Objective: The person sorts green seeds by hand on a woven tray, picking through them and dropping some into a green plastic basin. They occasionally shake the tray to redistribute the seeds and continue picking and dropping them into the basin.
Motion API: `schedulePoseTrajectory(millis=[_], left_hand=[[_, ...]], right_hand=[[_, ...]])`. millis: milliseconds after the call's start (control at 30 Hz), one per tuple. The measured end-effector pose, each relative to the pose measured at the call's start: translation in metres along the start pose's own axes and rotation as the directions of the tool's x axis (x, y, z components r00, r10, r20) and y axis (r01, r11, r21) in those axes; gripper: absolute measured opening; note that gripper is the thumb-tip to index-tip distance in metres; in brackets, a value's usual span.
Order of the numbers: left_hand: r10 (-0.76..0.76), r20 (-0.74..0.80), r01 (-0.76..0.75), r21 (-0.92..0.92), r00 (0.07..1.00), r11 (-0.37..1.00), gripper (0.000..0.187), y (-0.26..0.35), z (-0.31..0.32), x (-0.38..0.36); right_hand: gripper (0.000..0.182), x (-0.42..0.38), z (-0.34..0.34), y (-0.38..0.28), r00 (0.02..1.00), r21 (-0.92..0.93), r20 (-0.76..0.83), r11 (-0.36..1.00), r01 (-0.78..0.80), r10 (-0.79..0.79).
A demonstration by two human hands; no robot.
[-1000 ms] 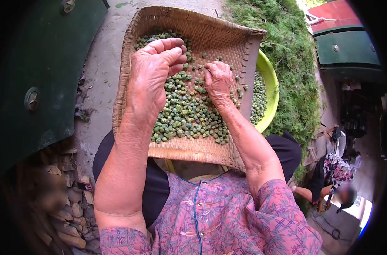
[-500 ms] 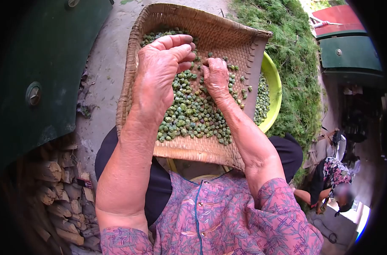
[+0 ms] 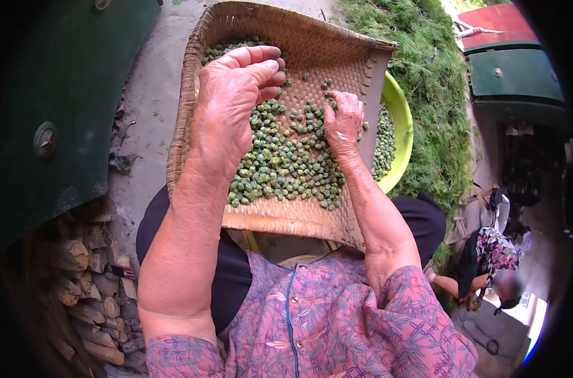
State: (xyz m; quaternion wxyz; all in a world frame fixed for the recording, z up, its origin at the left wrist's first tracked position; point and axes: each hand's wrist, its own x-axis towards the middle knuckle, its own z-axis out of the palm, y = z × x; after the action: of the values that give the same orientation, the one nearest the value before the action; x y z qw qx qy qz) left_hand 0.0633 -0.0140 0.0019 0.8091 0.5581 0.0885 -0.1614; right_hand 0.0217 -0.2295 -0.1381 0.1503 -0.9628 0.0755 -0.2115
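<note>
A woven winnowing basket (image 3: 324, 60) rests across my lap, tilted, with many small round green fruits (image 3: 277, 165) spread over its floor. My left hand (image 3: 236, 85) hovers above the basket's left side, palm turned inward, fingers loosely bent and apart with dark-stained tips; nothing shows in it. Low over the right part of the weave, my right hand (image 3: 344, 120) has its fingers curved down and its thumb apart from them. Several fruits lie at its fingertips, and I see none gripped. Beyond the basket's right edge stands a yellow-green basin (image 3: 400, 107) holding more of these fruits.
Cut green foliage (image 3: 441, 126) is heaped along the right. Split firewood (image 3: 104, 309) is stacked at lower left, below a dark green panel (image 3: 60, 82). Another person (image 3: 494, 255) in a floral top is bent over at the far right. A red and green vehicle-like body (image 3: 513, 66) stands behind.
My right hand has moved right across the basket, uncovering fruits where it was. My left hand has stayed nearly in place. The whole view has shifted slightly.
</note>
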Motion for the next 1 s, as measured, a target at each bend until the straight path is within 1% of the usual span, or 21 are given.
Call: schedulePoseTrajectory(millis=[67,100,133,200,233,300,400,433,467,533,667,700,767,933,1000], left_hand=[[-0.009,0.002,0.009,0.021,1.000,1.000,0.021,-0.001,0.001,-0.001],[-0.008,0.005,0.008,0.021,1.000,1.000,0.021,-0.002,0.001,-0.001],[-0.010,0.005,0.010,0.019,1.000,1.000,0.021,-0.002,0.001,0.000],[-0.013,0.006,0.013,0.018,1.000,1.000,0.022,-0.004,0.001,-0.001],[-0.013,0.004,0.013,0.023,1.000,1.000,0.022,-0.005,0.001,-0.001],[-0.012,0.005,0.011,0.029,1.000,1.000,0.022,-0.004,0.001,-0.001],[-0.015,0.004,0.014,0.030,1.000,0.999,0.022,-0.003,0.003,-0.001],[-0.016,0.002,0.016,0.026,1.000,1.000,0.022,-0.003,0.003,-0.001],[-0.018,0.000,0.018,0.023,1.000,1.000,0.022,-0.003,0.003,-0.001],[-0.024,0.000,0.024,0.023,1.000,0.999,0.021,-0.003,0.003,-0.002],[-0.032,-0.005,0.032,0.032,0.999,0.999,0.021,-0.003,0.004,-0.002],[-0.032,-0.005,0.032,0.032,0.999,0.999,0.021,-0.003,0.004,-0.002],[-0.031,-0.012,0.032,0.032,0.999,0.999,0.021,-0.004,0.005,-0.002],[-0.038,-0.005,0.038,0.041,0.999,0.998,0.021,-0.007,0.005,-0.001],[-0.042,-0.003,0.042,0.037,0.999,0.998,0.021,-0.007,0.005,0.000]], right_hand=[[0.024,-0.009,-0.002,-0.011,0.997,0.078,0.069,0.996,0.030,-0.035],[0.025,-0.014,0.001,-0.015,0.989,0.094,0.092,0.989,0.111,-0.120],[0.025,-0.019,0.006,-0.021,0.978,0.112,0.115,0.981,0.159,-0.172],[0.028,-0.020,0.004,-0.033,0.929,0.137,0.105,0.930,0.340,-0.355],[0.028,-0.022,0.003,-0.033,0.930,0.137,0.104,0.931,0.338,-0.353],[0.028,-0.025,0.002,-0.031,0.866,0.176,0.169,0.879,0.443,-0.470],[0.027,-0.025,-0.005,-0.010,0.856,0.200,0.183,0.870,0.450,-0.484],[0.025,-0.024,-0.007,-0.003,0.857,0.169,0.163,0.870,0.463,-0.488],[0.022,-0.021,-0.012,0.003,0.862,0.146,0.173,0.877,0.457,-0.477],[0.022,-0.017,-0.012,0.019,0.886,0.123,0.134,0.894,0.430,-0.445],[0.020,-0.008,-0.013,0.037,0.936,0.031,0.064,0.938,0.345,-0.346],[0.020,-0.006,-0.011,0.037,0.936,0.031,0.064,0.938,0.345,-0.346],[0.021,-0.002,-0.005,0.032,0.972,-0.005,0.005,0.972,0.233,-0.233],[0.024,0.010,0.012,0.006,0.954,0.037,0.035,0.954,0.297,-0.298],[0.026,0.015,0.013,-0.003,0.940,-0.015,0.089,0.943,0.332,-0.330]])
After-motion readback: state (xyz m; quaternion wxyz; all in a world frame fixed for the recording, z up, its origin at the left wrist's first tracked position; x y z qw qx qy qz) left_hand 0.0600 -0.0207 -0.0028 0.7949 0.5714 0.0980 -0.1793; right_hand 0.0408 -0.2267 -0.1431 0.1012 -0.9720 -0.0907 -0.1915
